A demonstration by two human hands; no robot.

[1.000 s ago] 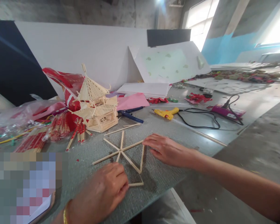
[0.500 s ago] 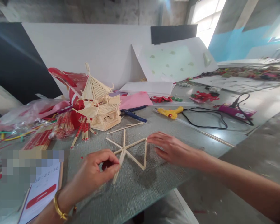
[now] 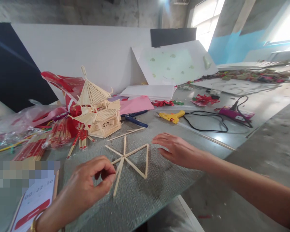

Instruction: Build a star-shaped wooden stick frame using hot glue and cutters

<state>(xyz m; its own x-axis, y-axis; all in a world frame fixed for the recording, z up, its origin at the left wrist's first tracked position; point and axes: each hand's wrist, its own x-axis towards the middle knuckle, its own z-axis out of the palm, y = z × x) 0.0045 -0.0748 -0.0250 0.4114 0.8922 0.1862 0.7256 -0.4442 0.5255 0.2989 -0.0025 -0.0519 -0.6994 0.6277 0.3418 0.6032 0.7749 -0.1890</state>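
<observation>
On the table [image 3: 164, 190] lies a star-shaped frame of thin wooden sticks [image 3: 134, 166], its spokes meeting in the middle. One more stick joins two spoke ends on the right, making a triangle. My left hand [image 3: 87, 183] is at the frame's lower left, thumb and forefinger pinched on a thin wooden stick [image 3: 118, 167] that slants toward the centre beside the lower spoke; the fingers hide part of it. To the right of the triangle hovers my right hand [image 3: 175, 149], fingers stretched out, holding nothing. Behind the frame lie loose sticks [image 3: 125, 134].
A stick-built pagoda model [image 3: 98, 111] stands behind, with blue-handled pliers [image 3: 136, 119] beside it. A yellow glue gun [image 3: 171, 116] and its black cord lie at the right. Bundled sticks [image 3: 59, 133] and a phone [image 3: 35, 201] are at the left.
My left hand has moved slightly left and down from the lower spoke. My right hand now sits a little apart from the triangle's corner. The whole view has shifted slightly.
</observation>
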